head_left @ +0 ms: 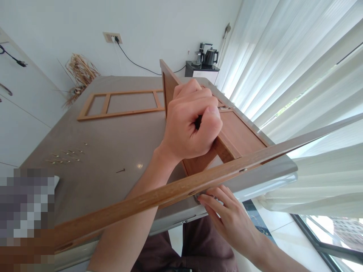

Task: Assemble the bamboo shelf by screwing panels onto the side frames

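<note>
My left hand (pixel 194 119) is closed in a fist around the edge of an upright wooden panel (pixel 169 81), above the table's near edge. A long wooden rail (pixel 159 188) crosses in front of my left forearm, with small holes along it. Below the rail, my right hand (pixel 224 211) has its fingertips pinched at a small metal piece by a hole; its kind is hard to make out. More framed wooden panelling (pixel 244 132) lies to the right, behind the rail. A single screw (pixel 120 170) rests on the table left of my left forearm.
The grey-covered table (pixel 113 139) bears a flat wooden frame (pixel 133 111) at the back and several small screws or bolts (pixel 65 156) at left. Dried stalks (pixel 79 71) stand beyond its left corner. A kettle (pixel 210 56) sits on a cabinet behind; curtains (pixel 283 49) hang at right.
</note>
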Demonstrator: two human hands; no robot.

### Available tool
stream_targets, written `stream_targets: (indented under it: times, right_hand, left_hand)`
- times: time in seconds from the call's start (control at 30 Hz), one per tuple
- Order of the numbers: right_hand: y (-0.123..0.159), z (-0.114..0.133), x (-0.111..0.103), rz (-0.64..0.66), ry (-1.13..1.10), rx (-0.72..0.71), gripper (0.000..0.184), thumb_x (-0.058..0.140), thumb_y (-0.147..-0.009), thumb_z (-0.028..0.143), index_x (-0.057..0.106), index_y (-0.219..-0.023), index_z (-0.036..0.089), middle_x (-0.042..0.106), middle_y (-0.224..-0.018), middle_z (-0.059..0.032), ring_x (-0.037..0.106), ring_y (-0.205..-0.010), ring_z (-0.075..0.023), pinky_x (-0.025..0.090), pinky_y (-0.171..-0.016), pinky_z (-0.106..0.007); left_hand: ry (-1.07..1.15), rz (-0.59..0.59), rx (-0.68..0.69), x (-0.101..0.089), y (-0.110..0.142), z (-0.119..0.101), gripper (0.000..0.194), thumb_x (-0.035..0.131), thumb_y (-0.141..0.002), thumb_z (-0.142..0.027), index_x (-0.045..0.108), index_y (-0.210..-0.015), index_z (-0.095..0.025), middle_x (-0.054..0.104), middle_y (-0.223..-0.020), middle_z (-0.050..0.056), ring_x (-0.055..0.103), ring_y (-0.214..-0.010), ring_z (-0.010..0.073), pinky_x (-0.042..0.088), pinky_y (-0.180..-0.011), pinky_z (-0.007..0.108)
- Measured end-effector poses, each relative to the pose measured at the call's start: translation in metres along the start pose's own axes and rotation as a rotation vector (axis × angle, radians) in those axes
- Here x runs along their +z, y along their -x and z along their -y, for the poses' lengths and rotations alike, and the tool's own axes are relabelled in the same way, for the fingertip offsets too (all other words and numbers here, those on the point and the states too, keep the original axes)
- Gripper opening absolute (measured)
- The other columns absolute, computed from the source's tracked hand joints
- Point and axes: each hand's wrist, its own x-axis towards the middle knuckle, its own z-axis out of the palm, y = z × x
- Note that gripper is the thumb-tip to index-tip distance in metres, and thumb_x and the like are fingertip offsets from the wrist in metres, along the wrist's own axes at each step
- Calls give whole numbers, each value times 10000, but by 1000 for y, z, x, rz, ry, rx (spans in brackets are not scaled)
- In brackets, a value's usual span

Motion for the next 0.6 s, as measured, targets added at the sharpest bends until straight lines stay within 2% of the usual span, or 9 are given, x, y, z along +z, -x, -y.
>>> stream_targets:
  times: [0.3, 0.47, 0.53, 0.6]
  right_hand:
    - [10, -2, 10, -43, -99, 140, 198, 554, -1022, 133, 662, -1130, 260, 624, -978, -42, 565, -896, -201, 469, -793, -365]
    - [9, -4, 11, -61, -140, 137, 216, 548, -1020, 144, 666, -1153, 266, 603, -1008, -52, 569, -923, -204, 484, -804, -365]
    - [8, -5, 11, -61, -151, 136, 200, 561, -1016, 158, 668, -1147, 265, 602, -1004, -50, 571, -923, -206, 487, -807, -366]
    - [7, -5, 11, -62, -152, 141, 187, 568, -1012, 162, 672, -1130, 264, 604, -992, -46, 577, -919, -206, 489, -805, -365]
  left_hand:
    - [44, 12, 13, -2, 3, 3, 414, 368, -970, -253, 313, -560, -238, 345, -554, -19, 387, -593, 192, 384, -780, 391]
    - [58, 24, 34, -4, 4, 8, 455, 376, -1001, -310, 338, -554, -236, 382, -540, -19, 389, -572, 191, 393, -757, 408]
    - [65, 27, 51, -5, 3, 8, 458, 394, -996, -326, 365, -548, -236, 422, -521, -21, 422, -565, 187, 411, -749, 410]
    - [70, 38, 38, -7, 1, 5, 428, 412, -989, -333, 457, -573, -245, 542, -566, -13, 513, -623, 192, 449, -772, 413]
